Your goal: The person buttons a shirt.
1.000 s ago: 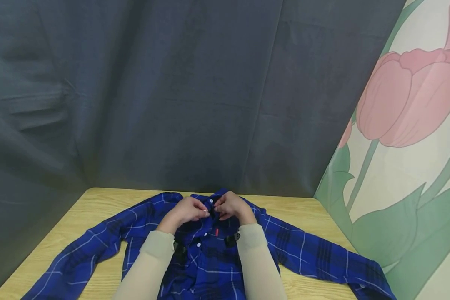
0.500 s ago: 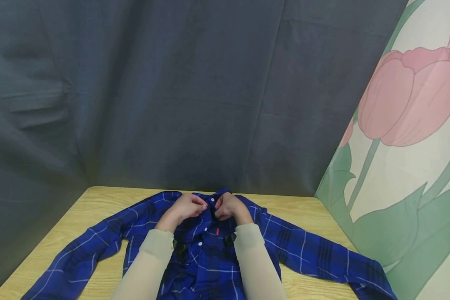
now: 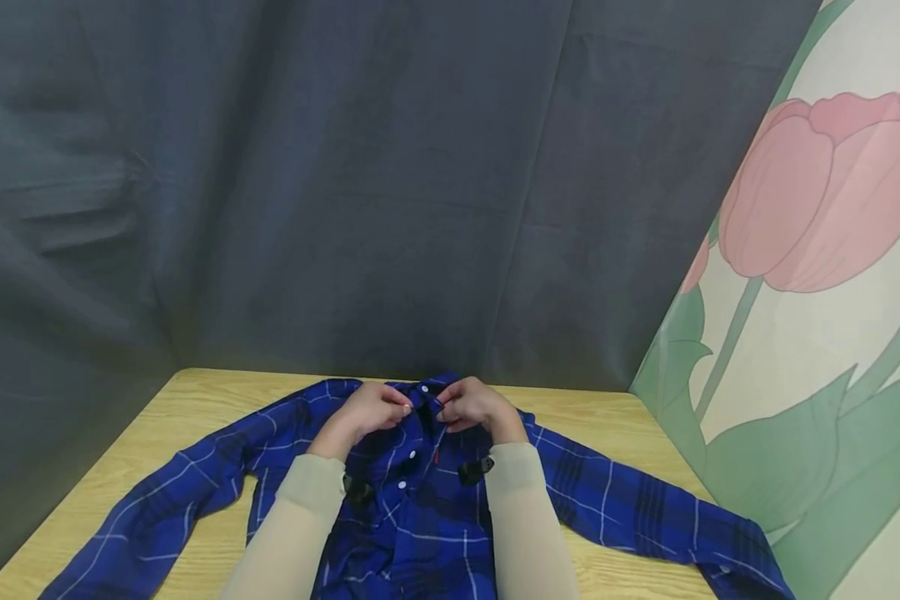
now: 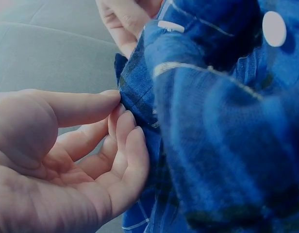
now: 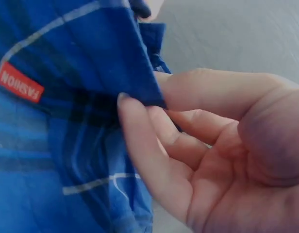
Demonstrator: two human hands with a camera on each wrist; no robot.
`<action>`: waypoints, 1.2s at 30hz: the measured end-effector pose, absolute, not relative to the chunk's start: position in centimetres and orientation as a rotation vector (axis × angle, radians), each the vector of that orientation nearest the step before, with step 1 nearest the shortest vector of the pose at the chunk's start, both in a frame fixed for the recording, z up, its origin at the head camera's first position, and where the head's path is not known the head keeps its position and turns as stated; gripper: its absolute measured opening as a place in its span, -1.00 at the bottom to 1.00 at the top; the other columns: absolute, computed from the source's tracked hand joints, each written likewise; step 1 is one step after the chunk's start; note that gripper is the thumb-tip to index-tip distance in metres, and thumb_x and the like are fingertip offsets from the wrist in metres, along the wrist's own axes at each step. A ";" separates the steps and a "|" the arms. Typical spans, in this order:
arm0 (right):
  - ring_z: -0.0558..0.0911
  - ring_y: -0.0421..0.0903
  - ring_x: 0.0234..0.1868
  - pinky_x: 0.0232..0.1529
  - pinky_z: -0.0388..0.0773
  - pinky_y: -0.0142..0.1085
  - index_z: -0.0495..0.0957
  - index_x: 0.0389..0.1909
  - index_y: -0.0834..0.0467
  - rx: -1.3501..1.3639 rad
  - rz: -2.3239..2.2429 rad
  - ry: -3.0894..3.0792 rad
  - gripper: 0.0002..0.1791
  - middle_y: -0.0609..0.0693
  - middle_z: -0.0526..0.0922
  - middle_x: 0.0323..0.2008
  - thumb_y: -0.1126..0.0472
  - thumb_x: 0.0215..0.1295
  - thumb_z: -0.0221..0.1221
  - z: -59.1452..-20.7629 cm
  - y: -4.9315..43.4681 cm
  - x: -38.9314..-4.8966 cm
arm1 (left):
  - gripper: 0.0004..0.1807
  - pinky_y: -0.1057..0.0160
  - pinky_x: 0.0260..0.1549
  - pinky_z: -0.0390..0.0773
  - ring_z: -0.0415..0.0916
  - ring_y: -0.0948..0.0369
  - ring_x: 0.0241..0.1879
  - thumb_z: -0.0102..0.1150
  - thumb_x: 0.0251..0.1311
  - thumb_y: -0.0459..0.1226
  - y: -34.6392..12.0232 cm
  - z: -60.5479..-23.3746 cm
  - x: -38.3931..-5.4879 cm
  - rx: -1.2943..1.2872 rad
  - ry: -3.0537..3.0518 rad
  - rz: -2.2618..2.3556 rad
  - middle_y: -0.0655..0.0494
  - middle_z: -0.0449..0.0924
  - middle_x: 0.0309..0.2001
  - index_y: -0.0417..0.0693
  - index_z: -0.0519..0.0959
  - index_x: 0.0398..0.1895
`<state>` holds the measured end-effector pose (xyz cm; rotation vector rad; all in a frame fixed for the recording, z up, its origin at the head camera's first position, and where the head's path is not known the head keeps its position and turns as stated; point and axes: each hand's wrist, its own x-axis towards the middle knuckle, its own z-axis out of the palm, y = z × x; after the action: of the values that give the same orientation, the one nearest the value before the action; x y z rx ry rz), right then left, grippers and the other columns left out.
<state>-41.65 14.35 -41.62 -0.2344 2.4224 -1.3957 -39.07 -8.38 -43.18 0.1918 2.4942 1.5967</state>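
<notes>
A blue plaid shirt [image 3: 435,542] lies spread front up, its collar at the far side. My left hand [image 3: 367,408] pinches the shirt's edge near the collar between thumb and fingertips; the left wrist view shows this grip beside a white button [image 4: 274,29]. Across the neck opening, my right hand [image 3: 480,407] holds the opposite front edge. Its thumb goes behind the cloth in the right wrist view, so the exact hold is partly hidden. A red label [image 5: 19,82] reading "FASHION" sits on the shirt near that hand. Another white button [image 3: 424,389] shows between the hands.
Both shirt sleeves spread sideways over the light wooden table [image 3: 607,575]. A dark grey curtain [image 3: 390,183] hangs behind the table's far edge. To the right stands a wall panel painted with pink tulips [image 3: 780,200].
My right hand has shifted to the right, drawing the shirt edge with it, and its fingers show more plainly. My left hand has stayed near the collar, hardly moving.
</notes>
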 end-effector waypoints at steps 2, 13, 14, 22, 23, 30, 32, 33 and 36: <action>0.74 -0.10 -0.28 -0.04 0.85 -0.11 0.69 -0.02 0.37 -0.235 -1.393 2.412 -0.75 0.06 0.71 -0.25 0.46 0.30 0.38 -41.5 14.6 -41.7 | -0.81 -0.04 0.22 0.76 0.75 0.03 0.03 0.30 0.47 -0.36 -8.4 -43.1 -39.1 0.202 2.498 1.590 -0.17 0.77 0.05 -0.28 0.77 0.02; 0.77 -0.16 -0.29 0.07 0.83 -0.07 0.70 0.07 0.35 -0.247 -1.434 2.373 -0.78 0.07 0.80 -0.23 0.45 0.46 0.27 -41.5 15.5 -42.0 | -0.81 -0.04 0.20 0.77 0.75 0.08 -0.03 0.31 0.44 -0.37 -8.5 -43.0 -39.1 0.224 2.499 1.568 -0.15 0.77 0.02 -0.30 0.77 0.00; 0.78 -0.16 -0.29 0.07 0.83 -0.06 0.71 0.06 0.35 -0.242 -1.447 2.366 -0.79 0.07 0.80 -0.23 0.44 0.46 0.28 -41.5 15.5 -42.0 | -0.81 -0.04 0.20 0.76 0.75 0.08 -0.02 0.31 0.44 -0.37 -8.5 -43.1 -39.1 0.224 2.494 1.571 -0.15 0.77 0.02 -0.30 0.77 0.00; 0.75 -0.12 -0.32 -0.06 0.85 -0.18 0.69 -0.03 0.35 -0.177 -1.444 2.384 -0.85 0.06 0.72 -0.27 0.44 0.45 0.31 -41.7 15.0 -42.1 | -0.81 -0.04 0.24 0.75 0.75 0.04 0.04 0.29 0.46 -0.37 -8.3 -43.1 -39.1 0.223 2.480 1.573 -0.15 0.77 0.05 -0.28 0.77 0.01; 0.76 -0.11 -0.33 -0.07 0.85 -0.18 0.68 -0.03 0.36 -0.177 -1.437 2.389 -0.86 0.05 0.69 -0.28 0.44 0.45 0.30 -41.8 14.8 -42.1 | -0.81 -0.04 0.24 0.75 0.74 0.04 0.04 0.29 0.46 -0.37 -8.3 -43.1 -39.1 0.219 2.481 1.576 -0.15 0.77 0.05 -0.28 0.77 0.01; 0.69 -0.16 -0.34 -0.11 0.84 -0.25 0.63 0.02 0.38 -0.213 -1.389 2.426 -0.83 -0.01 0.59 -0.31 0.39 0.52 0.25 -42.0 13.5 -41.9 | -0.83 0.02 0.18 0.77 0.72 0.12 -0.04 0.29 0.47 -0.36 -7.8 -43.4 -39.1 0.261 2.514 1.556 -0.09 0.78 -0.01 -0.24 0.78 -0.02; 0.64 -0.16 -0.33 -0.16 0.81 -0.30 0.64 0.02 0.37 -0.222 -1.372 2.446 -0.82 -0.03 0.58 -0.32 0.38 0.51 0.27 -41.9 13.1 -41.9 | -0.83 0.06 0.10 0.78 0.71 0.15 -0.09 0.29 0.46 -0.36 -7.5 -43.5 -39.1 0.293 2.530 1.547 -0.08 0.78 -0.05 -0.24 0.78 -0.03; 0.63 -0.17 -0.33 -0.17 0.80 -0.32 0.64 0.01 0.37 -0.223 -1.364 2.455 -0.83 -0.03 0.59 -0.31 0.38 0.49 0.28 -41.9 12.9 -41.8 | -0.83 0.08 0.07 0.78 0.70 0.16 -0.11 0.30 0.45 -0.36 -7.4 -43.5 -39.1 0.304 2.537 1.544 -0.07 0.78 -0.08 -0.24 0.79 -0.04; 0.66 -0.15 -0.30 -0.09 0.83 -0.26 0.65 0.00 0.36 -0.228 -1.375 2.439 -0.83 0.02 0.65 -0.28 0.41 0.46 0.29 -41.7 12.7 -41.8 | -0.84 0.16 -0.04 0.76 0.67 0.19 -0.19 0.32 0.43 -0.35 -7.1 -43.6 -39.1 0.313 2.563 1.542 -0.05 0.78 -0.14 -0.24 0.79 -0.05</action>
<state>-41.78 12.67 -41.69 -0.2279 2.4386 -1.3753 -39.06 -7.08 -43.60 0.3127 2.5629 1.5424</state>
